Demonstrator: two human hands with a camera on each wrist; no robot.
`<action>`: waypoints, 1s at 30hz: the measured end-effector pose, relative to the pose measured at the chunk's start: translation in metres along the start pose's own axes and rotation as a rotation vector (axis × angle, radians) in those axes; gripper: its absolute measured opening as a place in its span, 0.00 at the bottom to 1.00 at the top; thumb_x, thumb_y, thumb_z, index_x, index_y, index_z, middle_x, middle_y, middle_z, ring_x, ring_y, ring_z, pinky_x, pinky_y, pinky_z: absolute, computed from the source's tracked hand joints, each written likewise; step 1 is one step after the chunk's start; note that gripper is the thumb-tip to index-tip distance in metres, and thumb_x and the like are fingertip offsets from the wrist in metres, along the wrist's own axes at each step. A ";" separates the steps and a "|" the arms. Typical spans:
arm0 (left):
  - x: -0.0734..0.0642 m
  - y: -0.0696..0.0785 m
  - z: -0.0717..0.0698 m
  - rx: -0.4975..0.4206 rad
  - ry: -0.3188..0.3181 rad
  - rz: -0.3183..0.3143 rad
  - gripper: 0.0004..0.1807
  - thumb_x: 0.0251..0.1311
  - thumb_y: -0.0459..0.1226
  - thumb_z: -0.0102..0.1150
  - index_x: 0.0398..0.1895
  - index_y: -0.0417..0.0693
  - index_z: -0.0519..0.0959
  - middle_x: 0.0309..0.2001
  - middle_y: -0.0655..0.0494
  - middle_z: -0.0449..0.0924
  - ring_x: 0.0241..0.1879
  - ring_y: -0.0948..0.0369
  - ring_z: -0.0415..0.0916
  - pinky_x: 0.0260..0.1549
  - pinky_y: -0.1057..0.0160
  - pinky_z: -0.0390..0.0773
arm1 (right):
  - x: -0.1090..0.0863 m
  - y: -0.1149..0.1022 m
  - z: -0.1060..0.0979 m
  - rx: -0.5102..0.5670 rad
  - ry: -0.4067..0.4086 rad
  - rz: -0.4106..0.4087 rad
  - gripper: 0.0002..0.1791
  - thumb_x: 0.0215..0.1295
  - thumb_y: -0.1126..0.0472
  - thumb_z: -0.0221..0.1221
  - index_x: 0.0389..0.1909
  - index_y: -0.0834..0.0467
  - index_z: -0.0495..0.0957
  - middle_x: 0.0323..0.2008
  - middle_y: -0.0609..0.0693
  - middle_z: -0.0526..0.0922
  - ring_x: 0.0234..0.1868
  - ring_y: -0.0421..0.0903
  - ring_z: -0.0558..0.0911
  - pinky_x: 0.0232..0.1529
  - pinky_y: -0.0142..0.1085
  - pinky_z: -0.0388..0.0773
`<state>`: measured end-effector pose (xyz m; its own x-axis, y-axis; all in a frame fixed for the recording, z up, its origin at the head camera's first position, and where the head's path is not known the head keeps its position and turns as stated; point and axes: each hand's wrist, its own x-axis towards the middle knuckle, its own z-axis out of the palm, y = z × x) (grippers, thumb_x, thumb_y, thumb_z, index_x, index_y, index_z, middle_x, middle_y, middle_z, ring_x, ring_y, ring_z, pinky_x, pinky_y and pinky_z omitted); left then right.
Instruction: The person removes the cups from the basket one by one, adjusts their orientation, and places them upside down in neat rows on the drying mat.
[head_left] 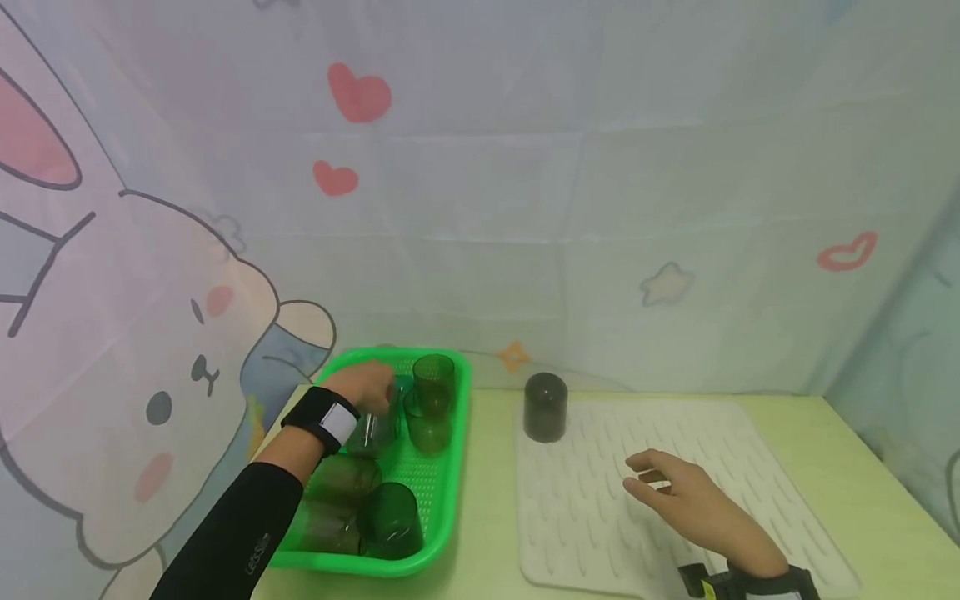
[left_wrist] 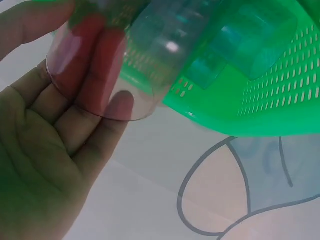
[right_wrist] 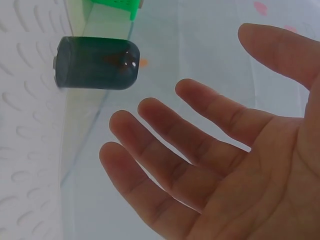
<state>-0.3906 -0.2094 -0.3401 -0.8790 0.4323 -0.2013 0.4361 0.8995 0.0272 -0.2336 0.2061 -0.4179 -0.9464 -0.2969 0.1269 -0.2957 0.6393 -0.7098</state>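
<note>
Green basket (head_left: 459, 450) to left: clear cup (left_wrist: 138, 82) gripped there in left hand (head_left: 367, 387), well apart from spread right hand (head_left: 693, 500) over white mat (head_left: 577, 533); cup's long axis unclear.

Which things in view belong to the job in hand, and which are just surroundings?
Likely in the job:
- clear cup, held by the left hand
- green basket with other cups
- dark cup upside down on the white mat

Just surroundings:
- printed backdrop
- tabletop
</note>
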 end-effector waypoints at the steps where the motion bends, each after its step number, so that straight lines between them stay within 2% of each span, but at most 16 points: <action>1: -0.001 -0.001 0.000 0.001 0.006 0.005 0.23 0.46 0.22 0.47 0.07 0.52 0.52 0.12 0.62 0.41 0.16 0.64 0.36 0.17 0.65 0.44 | 0.000 0.001 0.000 -0.004 0.000 -0.003 0.21 0.69 0.48 0.54 0.53 0.60 0.73 0.52 0.53 0.77 0.50 0.54 0.78 0.44 0.38 0.77; 7: -0.006 -0.007 0.003 -0.059 0.054 0.038 0.21 0.48 0.22 0.48 0.09 0.51 0.54 0.14 0.61 0.43 0.17 0.63 0.38 0.19 0.64 0.46 | 0.003 0.002 -0.002 -0.030 0.019 -0.001 0.21 0.69 0.49 0.54 0.53 0.61 0.73 0.50 0.53 0.77 0.49 0.54 0.78 0.44 0.39 0.78; 9: -0.012 -0.008 0.005 -0.081 0.074 0.045 0.17 0.52 0.23 0.48 0.13 0.50 0.60 0.16 0.61 0.49 0.17 0.63 0.44 0.19 0.64 0.50 | 0.003 0.003 -0.002 -0.036 0.014 0.001 0.21 0.69 0.49 0.54 0.52 0.61 0.73 0.50 0.53 0.78 0.48 0.53 0.78 0.43 0.40 0.78; 14: -0.031 -0.007 0.008 -0.101 0.150 0.076 0.05 0.57 0.26 0.50 0.31 0.44 0.70 0.25 0.56 0.66 0.23 0.60 0.61 0.26 0.61 0.64 | 0.002 0.004 -0.002 -0.038 -0.002 0.002 0.20 0.69 0.50 0.54 0.52 0.61 0.74 0.49 0.52 0.78 0.48 0.52 0.78 0.42 0.36 0.77; 22: -0.043 0.009 0.012 -0.132 0.250 0.153 0.11 0.57 0.26 0.53 0.26 0.49 0.65 0.20 0.58 0.60 0.19 0.63 0.54 0.24 0.63 0.57 | 0.005 0.005 -0.008 -0.038 -0.001 -0.011 0.20 0.69 0.50 0.54 0.52 0.61 0.74 0.49 0.51 0.78 0.48 0.52 0.78 0.42 0.35 0.77; 26: -0.048 0.017 0.013 -0.120 0.300 0.171 0.11 0.60 0.29 0.55 0.26 0.50 0.64 0.19 0.58 0.61 0.18 0.63 0.55 0.22 0.64 0.58 | 0.006 0.005 -0.008 -0.025 -0.001 -0.025 0.19 0.70 0.51 0.53 0.52 0.61 0.74 0.49 0.51 0.78 0.47 0.52 0.78 0.42 0.35 0.77; 30: -0.051 0.030 0.012 -0.155 0.384 0.216 0.11 0.61 0.30 0.56 0.27 0.50 0.65 0.20 0.59 0.62 0.18 0.64 0.58 0.20 0.65 0.59 | 0.010 0.001 -0.008 -0.021 0.012 -0.052 0.19 0.70 0.50 0.53 0.52 0.61 0.74 0.49 0.51 0.78 0.47 0.52 0.78 0.43 0.35 0.77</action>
<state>-0.3309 -0.2054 -0.3412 -0.7915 0.5770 0.2015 0.6090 0.7723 0.1806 -0.2446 0.2089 -0.4118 -0.9313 -0.3213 0.1716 -0.3468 0.6383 -0.6873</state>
